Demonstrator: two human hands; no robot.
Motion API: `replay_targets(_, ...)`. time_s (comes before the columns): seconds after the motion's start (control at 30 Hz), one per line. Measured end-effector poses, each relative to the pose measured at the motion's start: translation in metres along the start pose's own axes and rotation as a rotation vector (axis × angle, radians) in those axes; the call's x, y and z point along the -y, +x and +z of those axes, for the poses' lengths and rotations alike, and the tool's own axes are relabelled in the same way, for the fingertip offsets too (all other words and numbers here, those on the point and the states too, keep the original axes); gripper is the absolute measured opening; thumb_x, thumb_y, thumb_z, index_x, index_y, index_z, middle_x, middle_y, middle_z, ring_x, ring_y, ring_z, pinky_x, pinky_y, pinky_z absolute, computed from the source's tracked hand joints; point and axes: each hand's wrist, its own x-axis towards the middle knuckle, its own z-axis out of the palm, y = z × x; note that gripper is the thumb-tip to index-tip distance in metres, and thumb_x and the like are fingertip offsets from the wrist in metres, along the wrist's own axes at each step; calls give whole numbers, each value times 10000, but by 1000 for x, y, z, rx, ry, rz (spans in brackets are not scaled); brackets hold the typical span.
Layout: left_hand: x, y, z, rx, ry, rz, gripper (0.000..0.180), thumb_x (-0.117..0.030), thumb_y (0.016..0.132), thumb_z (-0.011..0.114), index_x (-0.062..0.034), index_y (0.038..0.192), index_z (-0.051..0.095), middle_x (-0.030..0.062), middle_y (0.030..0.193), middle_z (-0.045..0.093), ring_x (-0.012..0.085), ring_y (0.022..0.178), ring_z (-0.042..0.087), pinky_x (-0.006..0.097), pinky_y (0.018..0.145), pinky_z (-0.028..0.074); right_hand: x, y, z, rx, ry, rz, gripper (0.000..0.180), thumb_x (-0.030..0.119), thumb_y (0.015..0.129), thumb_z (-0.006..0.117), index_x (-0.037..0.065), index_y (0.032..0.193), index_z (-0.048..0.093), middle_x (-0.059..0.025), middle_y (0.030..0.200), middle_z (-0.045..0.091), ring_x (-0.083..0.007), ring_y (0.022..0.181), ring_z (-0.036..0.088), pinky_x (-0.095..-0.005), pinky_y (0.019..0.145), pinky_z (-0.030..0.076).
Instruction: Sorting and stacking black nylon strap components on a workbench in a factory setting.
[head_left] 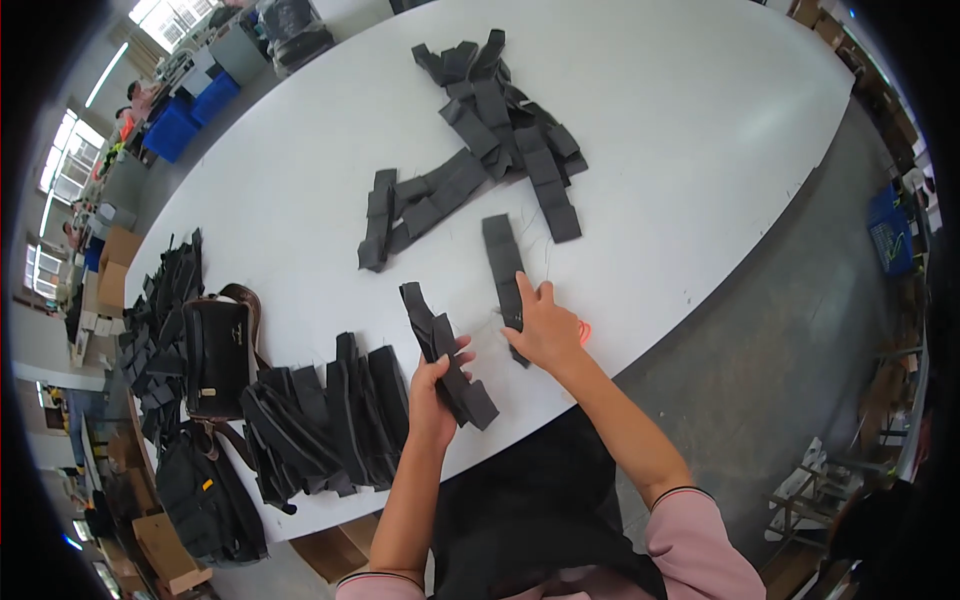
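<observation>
My left hand (432,385) grips a bundle of dark grey fabric strips (447,355) held above the near edge of the white table (700,150). My right hand (545,325) lies flat on a single dark strip (503,262) that stretches away from me on the table, fingers pressing its near end. A small orange object (585,333) peeks out beside the right hand. Further away lies a loose pile of the same dark strips (480,140).
A stack of folded dark pieces (330,420) lies at my left on the table edge. Beside it are a black bag with brown trim (215,355), more dark pieces (160,310) and another black bag (205,495). Cardboard boxes (165,550) stand below; blue bins (185,120) far left.
</observation>
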Motion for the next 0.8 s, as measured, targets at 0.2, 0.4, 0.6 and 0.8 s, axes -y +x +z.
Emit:
replay_targets(0.2,8,27,7,-13,20,-202,419,-294,919,484,10,1205,453,118,1154,576,197,974,557,304,758,464,-28,-43,-13,308,1158,214,533,79,747,675,15,1230,458,-54,934,570,-126,767,559,-273,684,461)
replay_targets(0.4,30,-23,2,333,-297,-431,406,-283,886,559,36,1133,511,120,1049,599,204,930,608,366,849,507,-9,-137,-4,510,1332,91,465,69,810,661,11,1230,468,13,796,472,-53,747,486,-225,692,429)
replay_targets(0.6,22,-75,-10,-72,-86,-225,312,-171,812,645,40,1023,552,165,894,626,244,818,634,365,745,539,-11,-140,-26,103,610,-144,426,244,766,704,62,1127,570,-113,876,646,-238,732,640,-299,655,500)
replay_targets(0.8,5,-84,-16,-139,-73,-98,334,-179,798,640,50,1023,548,153,851,623,226,769,621,336,718,522,21,-65,-31,-134,194,-516,257,153,734,675,83,956,567,-31,751,526,-200,606,529,-305,552,383)
